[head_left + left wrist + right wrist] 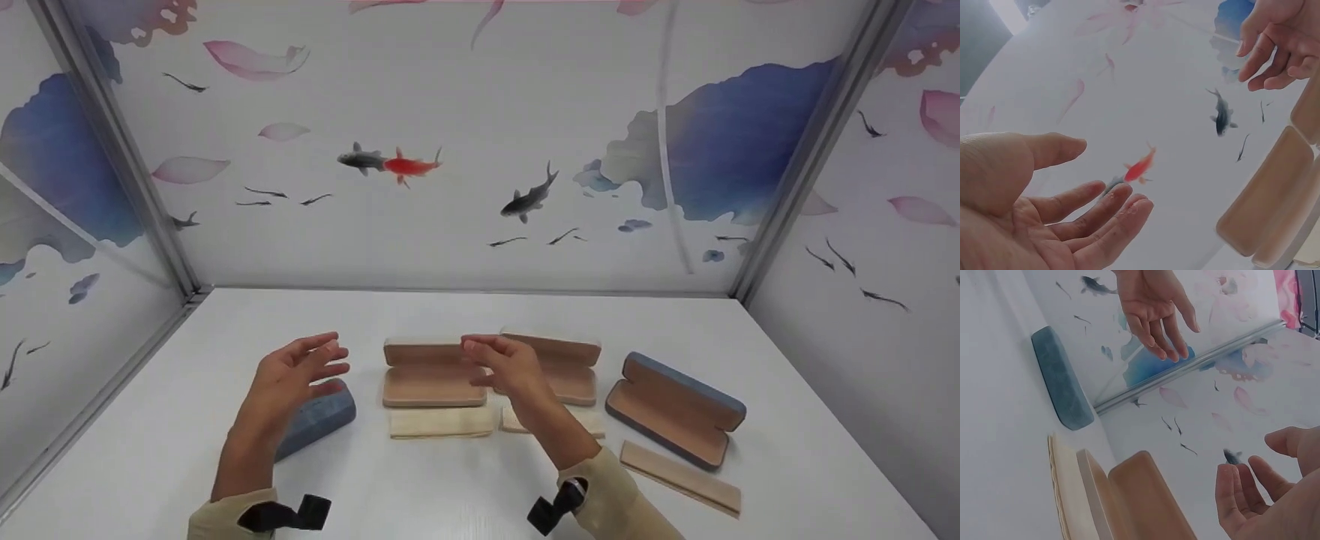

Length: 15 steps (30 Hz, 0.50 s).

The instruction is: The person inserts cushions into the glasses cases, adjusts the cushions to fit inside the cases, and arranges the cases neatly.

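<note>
My left hand (289, 375) hovers above a closed blue glasses case (319, 421), its fingers loosely bent with nothing between them. In the left wrist view the palm and fingers (1103, 233) show bare. My right hand (514, 367) is raised in front of two open glasses cases and also holds nothing. One of these, a tan-lined glasses case (431, 386), stands in the middle. The other tan-lined glasses case (574, 382) is partly hidden behind the right hand. A folded cream cloth (441, 423) lies before the middle case.
To the right, an open blue glasses case (667, 424) sits at an angle, with a folded beige cloth (681, 478) in front. Another folded cloth (592, 426) is partly covered by the right forearm. Printed panels (450, 247) enclose the white table (420, 487) at back and sides.
</note>
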Motion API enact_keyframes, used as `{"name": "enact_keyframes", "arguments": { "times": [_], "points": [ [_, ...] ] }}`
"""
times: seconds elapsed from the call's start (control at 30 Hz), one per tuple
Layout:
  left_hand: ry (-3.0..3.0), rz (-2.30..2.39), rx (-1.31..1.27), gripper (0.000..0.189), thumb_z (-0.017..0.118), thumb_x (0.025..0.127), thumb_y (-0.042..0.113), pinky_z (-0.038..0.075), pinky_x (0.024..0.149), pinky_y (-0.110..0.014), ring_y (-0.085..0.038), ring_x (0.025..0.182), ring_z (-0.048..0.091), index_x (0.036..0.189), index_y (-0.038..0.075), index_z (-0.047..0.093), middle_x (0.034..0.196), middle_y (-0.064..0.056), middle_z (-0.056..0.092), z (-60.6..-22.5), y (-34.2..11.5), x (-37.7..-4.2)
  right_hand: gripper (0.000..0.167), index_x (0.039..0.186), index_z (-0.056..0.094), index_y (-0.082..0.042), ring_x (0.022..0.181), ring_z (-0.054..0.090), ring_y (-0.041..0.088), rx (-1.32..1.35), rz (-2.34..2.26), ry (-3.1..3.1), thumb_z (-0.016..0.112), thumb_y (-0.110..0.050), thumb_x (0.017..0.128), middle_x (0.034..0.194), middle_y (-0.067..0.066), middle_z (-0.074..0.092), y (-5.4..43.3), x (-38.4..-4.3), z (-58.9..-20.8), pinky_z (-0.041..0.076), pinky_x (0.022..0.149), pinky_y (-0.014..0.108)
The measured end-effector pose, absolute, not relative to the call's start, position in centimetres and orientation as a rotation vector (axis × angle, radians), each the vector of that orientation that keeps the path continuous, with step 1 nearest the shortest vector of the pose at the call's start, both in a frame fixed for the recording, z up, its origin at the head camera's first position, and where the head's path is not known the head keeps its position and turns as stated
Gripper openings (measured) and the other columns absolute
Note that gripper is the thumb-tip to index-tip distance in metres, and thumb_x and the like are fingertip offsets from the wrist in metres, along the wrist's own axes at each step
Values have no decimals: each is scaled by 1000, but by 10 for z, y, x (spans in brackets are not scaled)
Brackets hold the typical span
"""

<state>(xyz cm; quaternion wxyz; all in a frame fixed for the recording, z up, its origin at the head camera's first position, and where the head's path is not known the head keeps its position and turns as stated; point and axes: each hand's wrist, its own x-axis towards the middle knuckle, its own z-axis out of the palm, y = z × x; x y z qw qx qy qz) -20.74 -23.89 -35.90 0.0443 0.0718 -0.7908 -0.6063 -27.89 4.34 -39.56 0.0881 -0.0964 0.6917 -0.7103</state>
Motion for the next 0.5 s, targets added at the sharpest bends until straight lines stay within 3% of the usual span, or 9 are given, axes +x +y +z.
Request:
{"name": "enact_keyframes", "arguments": {
  "times": [0.2, 0.5],
  "points": [
    [-2386, -1892, 255, 49, 56, 103, 34, 59, 91, -34, -30, 119, 66, 143, 5, 51, 137, -23, 61, -368, -225, -216, 42, 125, 67, -3, 109, 69, 26, -210, -2102, 2140, 69, -32, 96, 116, 9, 71, 57, -279, -400, 61, 81, 31],
    [-2399, -1896, 279, 52, 58, 102, 36, 59, 90, -33, -29, 117, 67, 143, 5, 51, 136, -23, 62, -372, -225, -219, 36, 124, 68, -5, 95, 69, 18, -117, -2076, 2195, 67, -28, 97, 116, 11, 71, 72, -287, -412, 61, 79, 31]
  ]
}}
